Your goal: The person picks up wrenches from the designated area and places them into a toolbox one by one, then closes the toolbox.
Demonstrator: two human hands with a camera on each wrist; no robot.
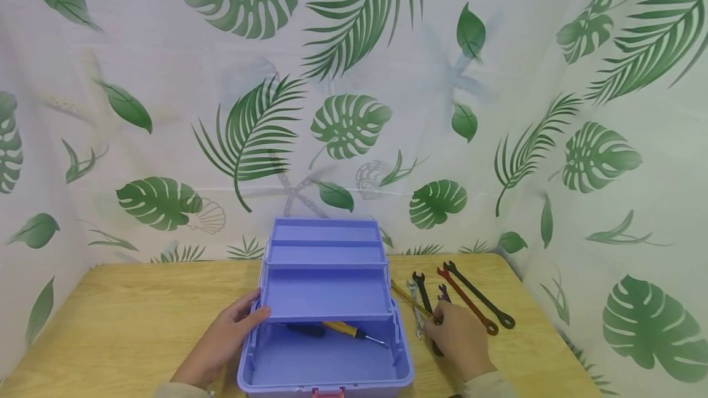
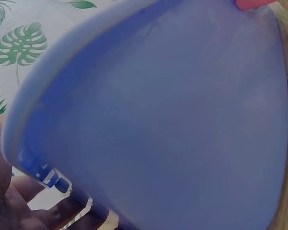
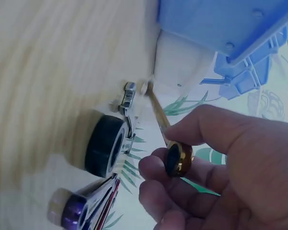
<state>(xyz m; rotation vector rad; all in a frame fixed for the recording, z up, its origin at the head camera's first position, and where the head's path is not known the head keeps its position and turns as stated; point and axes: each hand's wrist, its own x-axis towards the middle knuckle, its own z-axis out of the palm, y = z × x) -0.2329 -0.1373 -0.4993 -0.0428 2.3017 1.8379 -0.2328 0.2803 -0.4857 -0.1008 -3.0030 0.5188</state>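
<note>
A periwinkle toolbox stands with its stepped trays raised. My left hand holds its left side, the thumb on the lower tray's corner; in the left wrist view the fingers curl at the rim. My right hand pinches a gold combination wrench by its ring end, just right of the box. Beside that hand lie a silver wrench, a black wrench and a purple wrench, partly hidden by the hand. Inside the box are a yellow-handled screwdriver and a black-handled screwdriver.
Farther right on the wooden table lie a red wrench and a long black wrench. A leaf-print cloth hangs behind the table and along its sides. A pink latch is on the toolbox front.
</note>
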